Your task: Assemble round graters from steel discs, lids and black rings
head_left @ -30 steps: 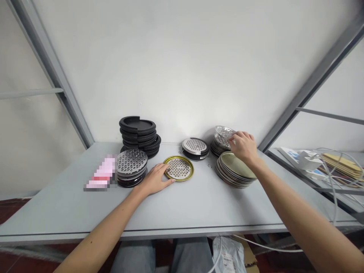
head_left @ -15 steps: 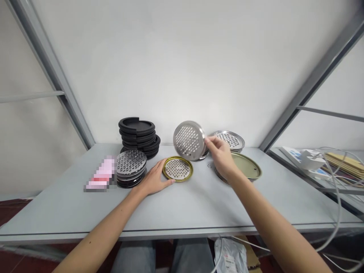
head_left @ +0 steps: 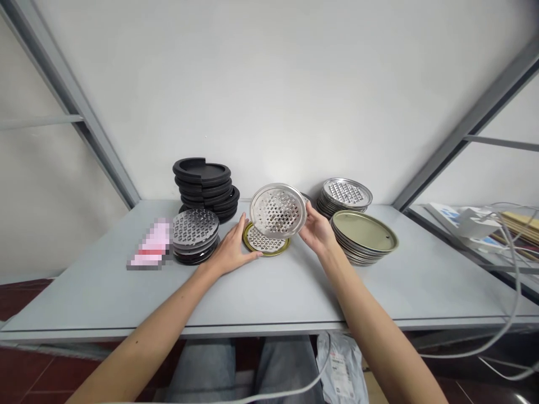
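Observation:
My right hand (head_left: 318, 229) grips a round silver grater plate (head_left: 278, 211) by its right edge, thumb on the face. The plate is tilted toward me in the air. Below and partly behind it, a grater plate with a gold rim (head_left: 269, 253) lies on the table. At that plate's left side rests my left hand (head_left: 231, 248), thumb and fingers spread along the rim. Close to the left hand stands a stack of grey grater discs (head_left: 195, 227). Right of my right hand is a stack of olive-gold lids (head_left: 364, 231).
Black rings (head_left: 202, 175) are piled at the back left. Silver-rimmed grater plates (head_left: 346, 193) are stacked at the back right. A blurred pink item (head_left: 150, 245) lies at the left. White cables (head_left: 514, 280) hang at the right over the grey table (head_left: 269, 297).
The silver grater plate has turned to face me more squarely and come slightly lower. My right hand has shifted its hold to the lower right edge. My left hand stays by the gold rim.

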Demonstrator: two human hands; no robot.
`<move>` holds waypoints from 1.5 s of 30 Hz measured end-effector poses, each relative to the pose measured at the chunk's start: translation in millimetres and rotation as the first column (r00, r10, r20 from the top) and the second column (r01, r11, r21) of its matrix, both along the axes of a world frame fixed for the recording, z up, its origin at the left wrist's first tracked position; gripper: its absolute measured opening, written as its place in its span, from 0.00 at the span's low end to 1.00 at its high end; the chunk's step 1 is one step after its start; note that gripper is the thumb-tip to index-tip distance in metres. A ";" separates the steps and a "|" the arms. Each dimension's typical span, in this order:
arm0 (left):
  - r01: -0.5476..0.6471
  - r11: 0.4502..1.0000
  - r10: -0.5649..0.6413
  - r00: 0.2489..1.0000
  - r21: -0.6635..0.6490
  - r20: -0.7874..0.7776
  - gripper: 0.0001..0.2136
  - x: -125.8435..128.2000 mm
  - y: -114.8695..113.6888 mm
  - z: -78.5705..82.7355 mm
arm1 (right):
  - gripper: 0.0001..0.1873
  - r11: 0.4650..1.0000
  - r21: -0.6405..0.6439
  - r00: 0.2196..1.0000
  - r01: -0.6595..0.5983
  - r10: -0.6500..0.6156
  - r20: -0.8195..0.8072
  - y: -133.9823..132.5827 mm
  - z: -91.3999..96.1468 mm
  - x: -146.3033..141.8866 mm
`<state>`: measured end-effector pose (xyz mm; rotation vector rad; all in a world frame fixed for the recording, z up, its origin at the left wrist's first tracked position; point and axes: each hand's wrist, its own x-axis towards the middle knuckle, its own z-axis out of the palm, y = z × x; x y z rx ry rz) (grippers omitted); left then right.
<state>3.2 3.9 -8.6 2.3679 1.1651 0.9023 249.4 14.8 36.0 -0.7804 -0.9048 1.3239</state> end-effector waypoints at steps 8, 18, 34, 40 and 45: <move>-0.054 0.997 0.055 0.998 0.046 -0.020 0.52 1.5 1.6 -0.7 | 0.09 0.989 -0.150 0.999 -0.008 0.003 -0.033 4.6 -18.9 -4.1; -0.068 0.992 0.063 0.996 0.102 0.057 0.35 0.8 0.4 5.8 | 0.28 0.978 0.151 0.777 0.147 -0.209 0.594 1.2 -31.0 -12.7; -0.010 1.000 0.010 1.000 -0.005 -0.017 0.38 0.4 -2.3 2.0 | 0.37 0.987 0.160 0.377 0.003 -0.150 0.914 2.2 -50.7 -10.1; 0.016 1.000 -0.015 0.998 0.018 -0.053 0.34 0.2 -5.1 5.9 | 0.34 0.975 0.222 0.341 0.018 -0.215 0.915 2.9 -51.7 -8.9; 0.015 1.000 -0.014 0.998 0.022 -0.068 0.33 -1.0 -4.1 6.0 | 0.33 0.966 0.257 0.313 -0.001 -0.244 0.918 0.7 -50.8 -9.9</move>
